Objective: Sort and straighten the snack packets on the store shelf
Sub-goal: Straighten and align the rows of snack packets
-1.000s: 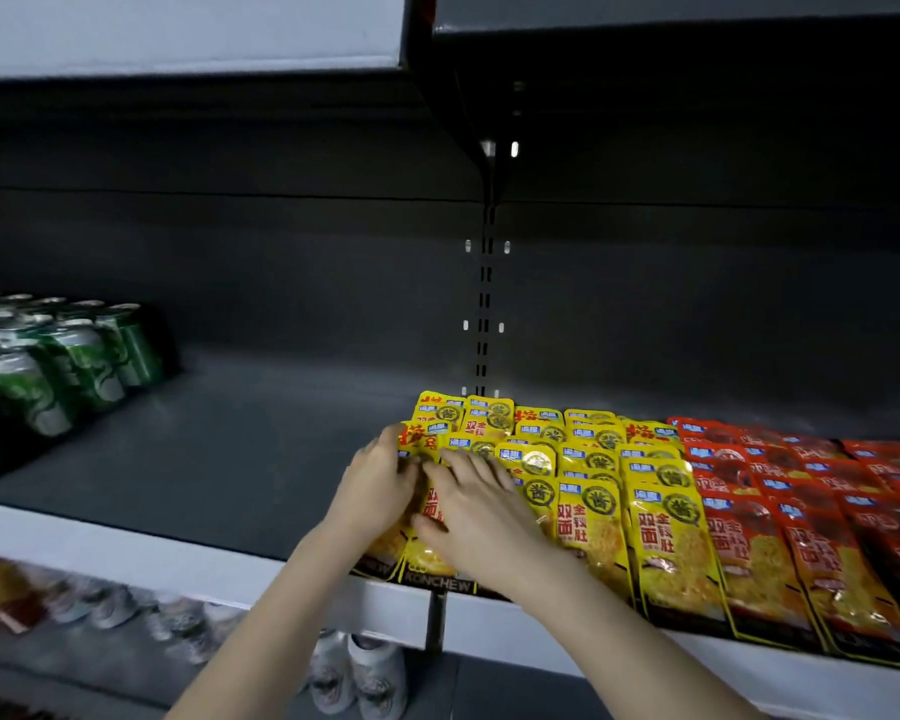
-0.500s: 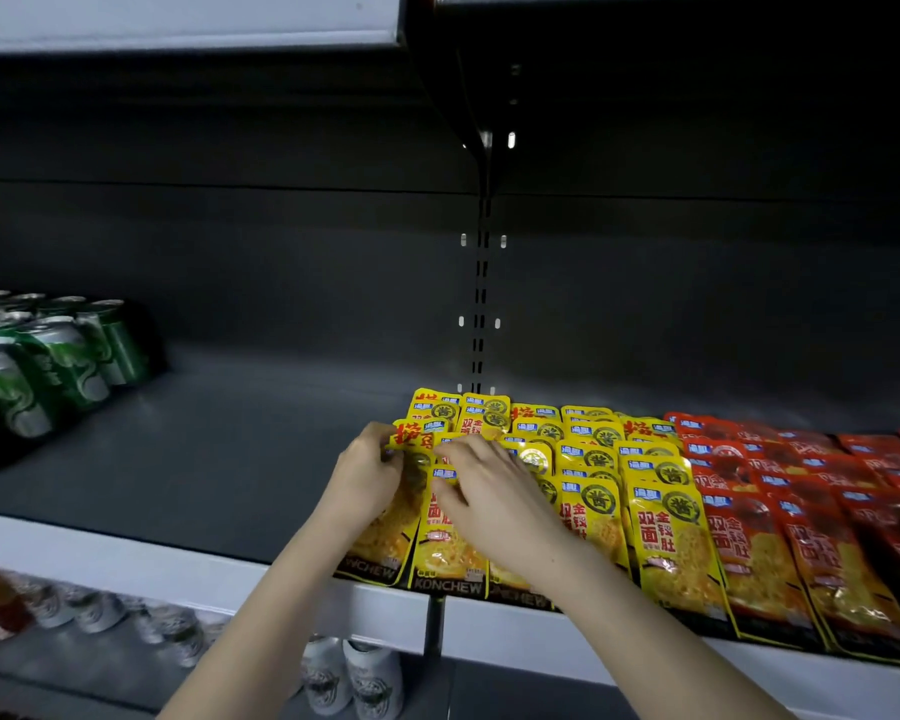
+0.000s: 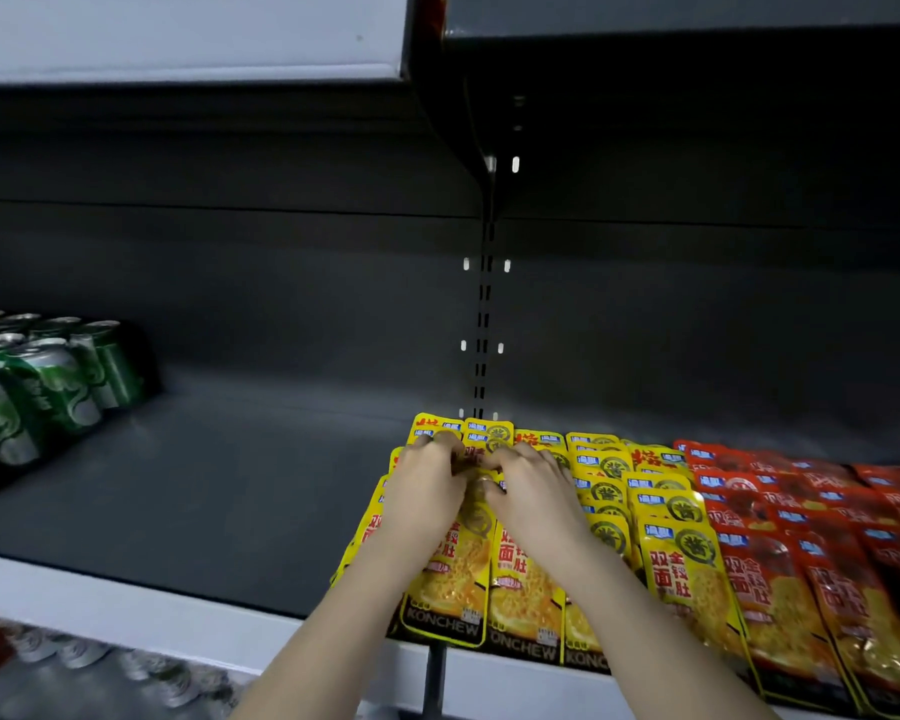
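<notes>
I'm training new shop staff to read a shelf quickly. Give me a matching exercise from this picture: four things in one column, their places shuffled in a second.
Things:
1 green cans
2 red packets
3 yellow packets
4 left hand and right hand

Places:
A far right of the shelf
B atop the leftmost yellow rows
C far left of the shelf
D beside the red packets, on their left

Pairs: 1-C, 2-A, 3-D, 4-B

red packets (image 3: 827,537) cropped right, lower cans (image 3: 79,652) blurred
</notes>
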A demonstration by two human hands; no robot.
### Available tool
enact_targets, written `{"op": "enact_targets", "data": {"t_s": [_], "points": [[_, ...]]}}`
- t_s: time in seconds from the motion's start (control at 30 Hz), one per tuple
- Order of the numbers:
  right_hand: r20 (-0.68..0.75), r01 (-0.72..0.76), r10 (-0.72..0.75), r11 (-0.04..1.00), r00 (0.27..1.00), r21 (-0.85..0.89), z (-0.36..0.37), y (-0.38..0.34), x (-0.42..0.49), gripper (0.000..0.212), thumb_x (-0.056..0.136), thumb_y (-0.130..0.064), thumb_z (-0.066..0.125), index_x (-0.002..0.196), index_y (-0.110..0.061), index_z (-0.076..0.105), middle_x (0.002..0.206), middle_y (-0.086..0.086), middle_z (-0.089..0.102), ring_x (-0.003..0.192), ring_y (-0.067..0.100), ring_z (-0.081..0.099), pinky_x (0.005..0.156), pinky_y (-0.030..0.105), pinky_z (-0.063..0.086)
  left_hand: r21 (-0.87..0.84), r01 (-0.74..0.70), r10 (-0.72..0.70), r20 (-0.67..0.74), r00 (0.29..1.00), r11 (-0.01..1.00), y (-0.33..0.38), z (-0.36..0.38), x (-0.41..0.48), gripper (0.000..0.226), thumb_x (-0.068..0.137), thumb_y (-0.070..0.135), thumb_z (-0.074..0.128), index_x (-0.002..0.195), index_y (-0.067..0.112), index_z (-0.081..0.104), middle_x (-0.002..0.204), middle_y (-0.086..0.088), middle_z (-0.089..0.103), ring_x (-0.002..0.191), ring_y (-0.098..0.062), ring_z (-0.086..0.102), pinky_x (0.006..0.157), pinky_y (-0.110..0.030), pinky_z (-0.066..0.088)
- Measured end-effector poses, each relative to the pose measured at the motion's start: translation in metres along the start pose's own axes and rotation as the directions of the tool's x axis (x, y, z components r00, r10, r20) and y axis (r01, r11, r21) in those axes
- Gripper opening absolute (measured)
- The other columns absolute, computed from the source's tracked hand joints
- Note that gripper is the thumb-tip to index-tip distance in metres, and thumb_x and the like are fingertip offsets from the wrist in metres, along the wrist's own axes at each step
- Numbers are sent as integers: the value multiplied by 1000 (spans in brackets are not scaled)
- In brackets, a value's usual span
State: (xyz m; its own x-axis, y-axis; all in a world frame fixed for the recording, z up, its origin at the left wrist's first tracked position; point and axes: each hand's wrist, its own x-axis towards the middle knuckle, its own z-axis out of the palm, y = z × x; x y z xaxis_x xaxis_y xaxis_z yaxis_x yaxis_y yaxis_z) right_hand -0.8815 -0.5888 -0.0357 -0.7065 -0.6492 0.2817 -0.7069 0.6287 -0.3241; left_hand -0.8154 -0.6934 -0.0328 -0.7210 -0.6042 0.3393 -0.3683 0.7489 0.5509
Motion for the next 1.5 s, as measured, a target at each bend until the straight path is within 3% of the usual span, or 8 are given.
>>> {"op": "enact_targets", "data": {"t_s": [0.23,0.43,0.53,0.73,0.9,1.13,1.5], "points": [[-31,2,1,994,1000,108,1,5,2,23,90,-28,58,112,-25,63,115,-2,58,111,22,51,94,37,42,-197,-89,79,-59,995,976,-4,7,-4,20,84,4,59,100,13,68,100,-2,69,97,-19,61,84,-32,49],[-86,45,-33,987,996,152,-6,7,-5,23,94,-21,48,112,-21,61,113,0,57,107,21,54,94,38,44,-56,-152,144,-127,981,987,-3,7,-9,24,89,9,52,105,21,64,105,1,66,100,-21,56,75,-32,47],[-125,54,-38,991,991,125,-16,5,-10,25,94,-23,45,113,-24,60,115,-2,57,110,20,51,94,37,41,6,-158,157,-135,978,987,3,5,-13,25,87,9,52,106,20,64,105,-1,66,103,-27,53,79,-37,45],[-117,70,-62,996,991,62,-43,7,-29,25,93,-27,43,114,-23,57,117,2,54,114,27,46,95,42,36,-92,-244,232,-124,965,965,40,3,-16,31,76,-3,59,103,10,67,105,-10,67,103,-34,54,88,-42,44],[-104,-16,12,999,995,-38,-67,52,-51,32,89,-16,41,119,-16,52,121,6,52,115,30,45,94,43,36,-159,-330,323,-67,944,931,95,24,-30,32,79,1,56,107,14,64,109,-7,65,107,-31,52,91,-42,41],[-137,-29,26,999,990,-15,-107,137,-99,35,82,-9,43,114,-15,57,115,5,55,111,28,47,94,41,39,-228,-351,379,91,921,908,171,71,-62,29,88,14,53,117,17,56,117,-8,60,113,-30,50,96,-39,38],[-180,6,-4,1000,984,9,-166,266,-167,37,85,-6,47,120,-12,57,117,3,53,111,20,47,96,30,41,-359,-399,476,156,866,844,290,144,-114,34,86,6,52,119,14,56,121,-8,58,116,-25,51,100,-37,39]]}}
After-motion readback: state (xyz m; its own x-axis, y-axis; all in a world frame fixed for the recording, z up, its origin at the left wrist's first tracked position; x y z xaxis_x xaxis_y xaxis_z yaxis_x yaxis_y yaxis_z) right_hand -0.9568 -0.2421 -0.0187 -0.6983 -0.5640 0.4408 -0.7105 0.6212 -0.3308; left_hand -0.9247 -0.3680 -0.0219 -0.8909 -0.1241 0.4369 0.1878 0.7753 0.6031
